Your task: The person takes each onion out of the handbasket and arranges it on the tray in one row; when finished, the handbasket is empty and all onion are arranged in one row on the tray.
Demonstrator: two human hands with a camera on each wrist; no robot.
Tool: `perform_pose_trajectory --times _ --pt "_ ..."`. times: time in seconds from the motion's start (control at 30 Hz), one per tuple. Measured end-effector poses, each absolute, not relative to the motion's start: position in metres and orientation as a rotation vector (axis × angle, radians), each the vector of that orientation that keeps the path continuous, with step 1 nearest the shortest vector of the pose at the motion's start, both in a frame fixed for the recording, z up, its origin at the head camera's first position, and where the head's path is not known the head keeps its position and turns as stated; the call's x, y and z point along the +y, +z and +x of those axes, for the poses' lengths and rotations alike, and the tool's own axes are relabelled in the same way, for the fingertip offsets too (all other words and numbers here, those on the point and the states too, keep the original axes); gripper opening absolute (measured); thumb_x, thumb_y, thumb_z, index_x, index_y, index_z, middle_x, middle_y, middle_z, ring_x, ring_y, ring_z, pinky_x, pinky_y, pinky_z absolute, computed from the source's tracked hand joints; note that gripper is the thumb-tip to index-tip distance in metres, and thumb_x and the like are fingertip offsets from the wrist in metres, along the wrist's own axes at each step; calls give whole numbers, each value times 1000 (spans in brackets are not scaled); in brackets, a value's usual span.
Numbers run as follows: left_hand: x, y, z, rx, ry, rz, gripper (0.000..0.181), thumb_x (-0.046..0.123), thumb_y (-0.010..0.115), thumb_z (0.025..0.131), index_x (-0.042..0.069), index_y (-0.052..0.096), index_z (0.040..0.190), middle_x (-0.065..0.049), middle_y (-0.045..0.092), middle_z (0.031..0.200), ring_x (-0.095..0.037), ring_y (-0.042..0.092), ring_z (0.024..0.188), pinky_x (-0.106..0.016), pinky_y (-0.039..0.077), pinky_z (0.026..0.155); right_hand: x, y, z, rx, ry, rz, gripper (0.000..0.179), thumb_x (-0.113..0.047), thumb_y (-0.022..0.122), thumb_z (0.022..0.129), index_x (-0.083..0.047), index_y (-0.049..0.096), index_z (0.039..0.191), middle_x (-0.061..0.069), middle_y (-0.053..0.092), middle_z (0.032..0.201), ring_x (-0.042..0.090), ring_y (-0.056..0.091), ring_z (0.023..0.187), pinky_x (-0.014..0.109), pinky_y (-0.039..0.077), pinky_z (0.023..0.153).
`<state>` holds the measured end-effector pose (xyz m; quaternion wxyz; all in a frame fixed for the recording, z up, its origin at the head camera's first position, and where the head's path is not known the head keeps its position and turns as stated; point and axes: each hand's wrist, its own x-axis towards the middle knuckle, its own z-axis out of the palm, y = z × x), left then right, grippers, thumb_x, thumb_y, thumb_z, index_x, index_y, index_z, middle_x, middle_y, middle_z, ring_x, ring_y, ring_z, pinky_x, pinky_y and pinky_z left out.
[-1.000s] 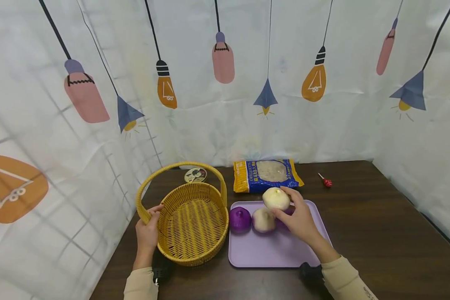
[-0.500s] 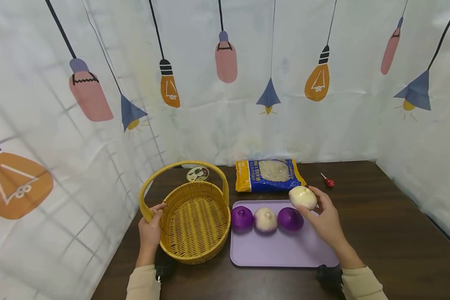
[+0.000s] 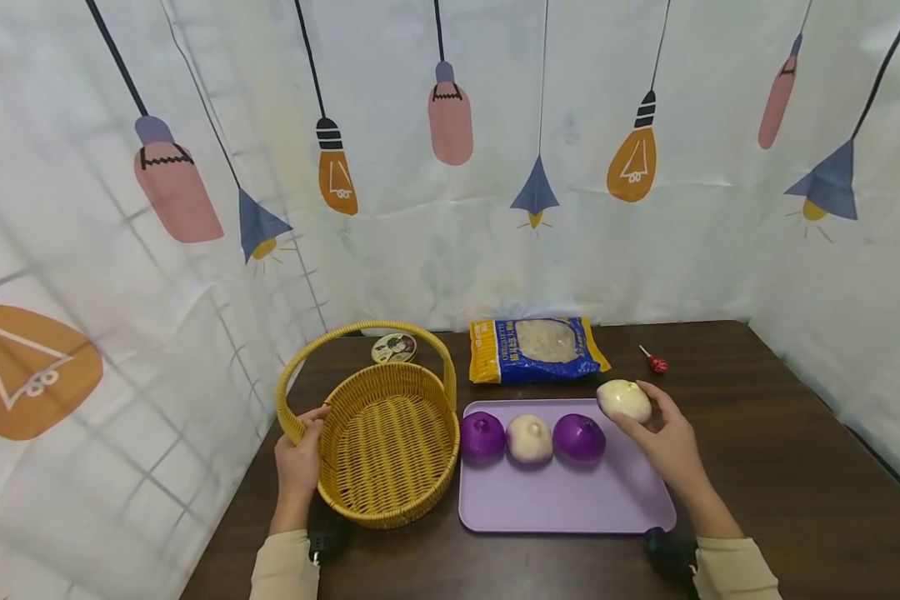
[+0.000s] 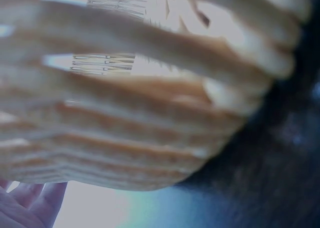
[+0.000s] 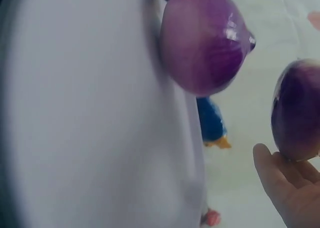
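My left hand (image 3: pixel 298 457) grips the left side of a yellow wicker basket (image 3: pixel 450 467), at the foot of its arched handle. Nothing lies inside the basket. Close up in the left wrist view, the woven wall (image 4: pixel 150 153) fills most of the frame, with fingers (image 4: pixel 40 203) below it. Between thumb and fingers my right hand (image 3: pixel 675 454) holds a pale onion (image 3: pixel 624 401) above the right end of a lilac tray (image 3: pixel 562 508). A row along the tray's back half has a purple onion (image 3: pixel 482 437), a whitish onion (image 3: pixel 529 439) and another purple onion (image 3: pixel 580 438).
Behind the tray lies a blue and yellow food packet (image 3: pixel 537 350). A red lollipop (image 3: pixel 656 362) is at the back right, and a round tin (image 3: pixel 393 348) sits behind the basket. A printed curtain (image 3: pixel 420 250) stands along the table's back edge.
My right hand has carried the pale onion rightward from above the row to the tray's right end, lowering it slightly at the last. The left hand stays on the basket.
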<state>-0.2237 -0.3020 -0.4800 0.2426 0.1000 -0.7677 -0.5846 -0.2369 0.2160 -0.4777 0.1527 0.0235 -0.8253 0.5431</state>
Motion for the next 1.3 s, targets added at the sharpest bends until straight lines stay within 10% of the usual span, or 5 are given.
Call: perform_pose_trajectory --times 0.53,0.87,1.3 --pt "-296 -465 -219 -2106 -1596 279 29 18 52 102 -7 65 113 -20 64 124 -14 53 115 -12 37 89 243 -493 -241 -2553 1468 -115 80 -37 74 87 -2 35 148 28 44 142 35 46 119 15 39 76" --pt "-310 -489 -230 -2120 -1572 282 33 25 51 103 -2 66 117 -13 65 126 -8 53 115 -12 37 91 253 -494 -241 -2642 1460 -21 83 -18 79 82 3 33 147 34 32 141 46 37 123 59 36 95" --pt "-298 -471 -218 -2103 -1609 286 31 21 53 102 -2 67 117 -18 64 125 -12 53 114 -8 37 86 255 -496 -235 -2766 1341 180 82 -15 80 76 3 38 144 33 29 140 47 36 121 63 36 91"
